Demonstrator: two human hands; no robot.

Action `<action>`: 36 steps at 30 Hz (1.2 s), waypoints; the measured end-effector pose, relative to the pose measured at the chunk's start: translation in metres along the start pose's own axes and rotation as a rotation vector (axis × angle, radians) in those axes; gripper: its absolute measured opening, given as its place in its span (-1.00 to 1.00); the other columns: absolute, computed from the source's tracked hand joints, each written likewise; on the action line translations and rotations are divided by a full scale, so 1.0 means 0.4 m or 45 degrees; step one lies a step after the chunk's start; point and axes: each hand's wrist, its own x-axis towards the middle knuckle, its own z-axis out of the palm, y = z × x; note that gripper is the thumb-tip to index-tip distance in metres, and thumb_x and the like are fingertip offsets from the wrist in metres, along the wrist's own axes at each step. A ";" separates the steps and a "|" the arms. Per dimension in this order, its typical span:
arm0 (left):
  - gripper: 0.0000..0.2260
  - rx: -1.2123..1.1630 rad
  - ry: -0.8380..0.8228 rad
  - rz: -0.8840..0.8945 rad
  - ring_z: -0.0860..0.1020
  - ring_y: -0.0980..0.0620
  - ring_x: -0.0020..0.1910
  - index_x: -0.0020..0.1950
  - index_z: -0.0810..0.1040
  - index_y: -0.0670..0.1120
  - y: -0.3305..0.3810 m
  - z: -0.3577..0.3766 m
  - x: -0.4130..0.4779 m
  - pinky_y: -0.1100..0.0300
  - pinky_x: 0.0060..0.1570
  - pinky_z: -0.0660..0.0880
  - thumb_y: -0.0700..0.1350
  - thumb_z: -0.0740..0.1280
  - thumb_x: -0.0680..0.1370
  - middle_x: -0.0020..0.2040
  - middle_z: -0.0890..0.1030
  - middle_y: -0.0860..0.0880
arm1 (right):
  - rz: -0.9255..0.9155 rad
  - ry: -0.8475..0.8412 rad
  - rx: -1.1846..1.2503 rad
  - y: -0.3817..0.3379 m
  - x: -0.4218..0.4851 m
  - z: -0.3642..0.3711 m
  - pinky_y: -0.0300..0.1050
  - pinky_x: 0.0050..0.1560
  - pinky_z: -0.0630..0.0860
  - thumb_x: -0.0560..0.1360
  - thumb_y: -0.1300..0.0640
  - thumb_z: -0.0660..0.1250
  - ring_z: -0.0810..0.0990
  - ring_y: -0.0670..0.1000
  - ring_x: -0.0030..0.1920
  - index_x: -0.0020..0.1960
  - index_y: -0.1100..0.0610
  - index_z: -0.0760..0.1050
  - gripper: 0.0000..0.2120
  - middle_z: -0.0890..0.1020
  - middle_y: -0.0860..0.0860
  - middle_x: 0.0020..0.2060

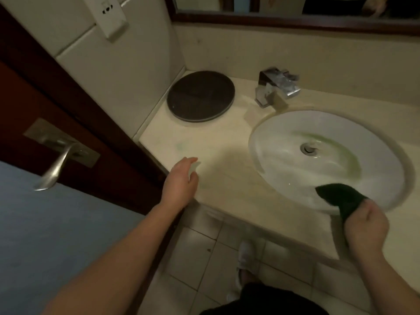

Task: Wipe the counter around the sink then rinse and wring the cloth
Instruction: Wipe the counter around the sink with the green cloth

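Observation:
A dark green cloth [338, 198] hangs over the near rim of the white oval sink [268, 142], and my right hand [363, 226] is closed on its lower end at the counter's front edge. The cream counter [218, 144] stretches left of the basin. Over its front left corner hovers my left hand [181, 180], fingers loosely curled, with something small and pale at the fingertips that I cannot identify. A chrome faucet [276, 86] stands behind the sink; no water runs from it.
A round black tray [200, 95] lies at the counter's back left corner against the tiled wall. A dark wooden door with a metal lever handle [56, 165] stands at left. A framed mirror [295, 19] hangs above. Tiled floor and my white shoe [246, 253] show below.

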 end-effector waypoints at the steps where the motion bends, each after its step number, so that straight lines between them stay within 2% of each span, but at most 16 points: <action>1: -0.65 -0.003 0.010 -0.010 0.48 -0.05 0.24 0.36 0.43 -0.11 -0.024 -0.009 0.036 0.14 0.23 0.40 -0.21 0.23 0.57 0.27 0.53 -0.08 | 0.101 -0.025 0.099 -0.040 -0.008 0.045 0.15 0.06 0.51 0.57 0.06 0.11 0.59 0.28 0.02 -0.04 0.16 0.55 -0.72 0.61 0.19 -0.07; 3: -0.64 -0.004 -0.002 -0.061 0.46 -0.08 0.29 0.39 0.41 -0.11 -0.070 -0.028 0.101 0.07 0.30 0.40 -0.18 0.22 0.58 0.31 0.51 -0.11 | 0.353 -0.148 0.269 -0.092 -0.010 0.151 0.20 0.05 0.55 0.51 -0.01 0.15 0.62 0.19 -0.02 -0.01 0.07 0.54 -0.76 0.61 0.05 -0.10; 5: -0.62 0.034 -0.032 -0.087 0.36 -0.10 0.42 0.43 0.37 -0.09 -0.109 -0.048 0.157 0.01 0.40 0.31 -0.15 0.21 0.60 0.39 0.46 -0.12 | 0.384 -0.311 0.294 -0.162 -0.012 0.252 0.17 -0.06 0.56 0.50 0.00 0.16 0.62 0.16 -0.09 -0.01 0.09 0.49 -0.78 0.60 0.05 -0.14; 8: -0.58 0.094 -0.107 -0.105 0.15 -0.05 0.54 0.49 0.29 -0.10 -0.141 -0.069 0.221 0.12 0.46 0.10 -0.14 0.18 0.63 0.51 0.31 -0.10 | 0.388 -0.387 0.450 -0.276 -0.026 0.376 -0.09 -0.20 0.57 0.57 0.09 0.20 0.62 0.12 -0.09 -0.05 0.16 0.53 -0.82 0.61 0.10 -0.13; 9: -0.58 0.104 -0.128 -0.089 0.11 -0.06 0.55 0.50 0.27 -0.10 -0.143 -0.068 0.236 0.10 0.48 0.08 -0.13 0.18 0.63 0.53 0.27 -0.09 | 0.289 -0.375 0.416 -0.305 -0.036 0.409 -0.13 -0.23 0.52 0.60 0.10 0.17 0.60 0.12 -0.11 -0.02 0.21 0.53 -0.77 0.60 0.09 -0.17; 11: -0.55 0.167 -0.169 0.006 0.07 -0.08 0.55 0.52 0.23 -0.10 -0.140 -0.052 0.267 -0.02 0.51 0.10 -0.10 0.16 0.63 0.55 0.22 -0.10 | -0.143 -0.394 0.128 -0.355 -0.073 0.476 -0.14 -0.22 0.36 0.64 0.14 0.10 0.56 0.16 -0.09 0.02 0.26 0.53 -0.73 0.58 0.10 -0.17; 13: -0.52 0.311 -0.253 0.174 0.03 -0.11 0.56 0.54 0.17 -0.08 -0.133 -0.021 0.295 -0.07 0.51 0.08 -0.06 0.13 0.62 0.57 0.17 -0.11 | -0.583 -0.551 -0.242 -0.368 -0.116 0.530 -0.25 -0.11 0.31 0.65 0.20 0.09 0.57 0.14 0.00 0.14 0.23 0.56 -0.72 0.63 0.16 -0.02; 15: -0.51 0.353 -0.287 0.236 -0.02 -0.11 0.57 0.55 0.14 -0.08 -0.131 0.006 0.314 -0.07 0.52 0.01 -0.06 0.10 0.62 0.59 0.11 -0.10 | -0.782 -0.911 -0.574 -0.344 -0.131 0.574 -0.31 0.24 0.27 0.67 0.15 0.06 0.47 0.10 0.33 0.36 0.20 0.47 -0.64 0.53 0.15 0.32; 16: -0.51 0.346 -0.284 0.225 -0.04 -0.10 0.57 0.55 0.14 -0.09 -0.133 0.014 0.321 -0.08 0.52 -0.01 -0.06 0.08 0.62 0.59 0.10 -0.10 | -0.813 -1.059 -0.709 -0.332 -0.137 0.588 -0.25 0.41 0.17 0.68 0.09 0.04 0.32 0.07 0.47 0.44 0.17 0.39 -0.61 0.41 0.10 0.44; 17: -0.52 0.351 -0.280 0.231 -0.05 -0.10 0.57 0.55 0.13 -0.10 -0.139 0.023 0.324 -0.09 0.53 -0.02 -0.06 0.07 0.62 0.59 0.10 -0.10 | -0.809 -1.125 -0.781 -0.322 -0.143 0.602 -0.18 0.49 0.07 0.68 0.05 0.02 0.19 0.05 0.53 0.48 0.15 0.32 -0.58 0.32 0.07 0.50; 19: -0.51 0.419 -0.300 0.279 -0.06 -0.11 0.57 0.56 0.09 -0.11 -0.159 0.041 0.321 -0.10 0.53 -0.03 -0.04 0.04 0.63 0.59 0.07 -0.10 | -0.893 -1.021 -0.852 -0.318 -0.152 0.638 -0.12 0.51 -0.01 0.67 0.04 0.04 0.09 0.07 0.56 0.53 0.14 0.23 -0.55 0.24 0.07 0.54; 23: -0.46 0.542 -0.396 0.292 -0.10 -0.10 0.58 0.58 -0.05 -0.13 -0.202 0.066 0.301 -0.08 0.53 -0.09 0.01 -0.01 0.64 0.60 -0.02 -0.10 | -1.130 -0.916 -1.186 -0.308 -0.165 0.744 0.07 0.56 0.02 0.64 0.03 0.09 0.05 0.13 0.57 0.57 0.15 0.11 -0.46 0.15 0.11 0.57; 25: -0.44 0.581 -0.422 0.292 -0.09 -0.10 0.58 0.58 -0.08 -0.14 -0.225 0.071 0.295 -0.08 0.53 -0.08 0.04 -0.02 0.63 0.60 -0.04 -0.12 | -1.083 -0.880 -1.314 -0.284 -0.173 0.768 0.10 0.56 -0.03 0.64 -0.02 0.02 -0.02 0.10 0.58 0.59 0.11 0.02 -0.44 0.06 0.07 0.59; 29: -0.42 0.617 -0.399 0.333 -0.07 -0.11 0.58 0.57 -0.08 -0.16 -0.247 0.079 0.292 -0.09 0.53 -0.06 0.04 -0.03 0.61 0.60 -0.03 -0.13 | -1.009 -0.837 -1.358 -0.259 -0.192 0.766 0.13 0.55 -0.16 0.61 -0.10 -0.07 -0.13 0.08 0.58 0.60 0.08 -0.10 -0.38 -0.05 0.04 0.60; 32: -0.42 0.641 -0.403 0.349 -0.09 -0.10 0.58 0.58 -0.09 -0.15 -0.242 0.080 0.293 -0.09 0.53 -0.05 0.04 -0.03 0.61 0.60 -0.04 -0.12 | -0.913 -0.795 -1.360 -0.251 -0.241 0.750 0.18 0.54 -0.15 0.58 -0.18 -0.10 -0.16 0.11 0.58 0.60 0.09 -0.13 -0.33 -0.09 0.06 0.59; 36: -0.42 0.662 -0.395 0.355 -0.09 -0.11 0.58 0.57 -0.10 -0.15 -0.247 0.078 0.294 -0.09 0.53 -0.07 0.04 -0.06 0.61 0.60 -0.06 -0.13 | -0.939 -0.797 -1.384 -0.206 -0.278 0.676 0.15 0.55 -0.13 0.59 -0.21 -0.10 -0.15 0.09 0.58 0.60 0.07 -0.12 -0.33 -0.07 0.05 0.60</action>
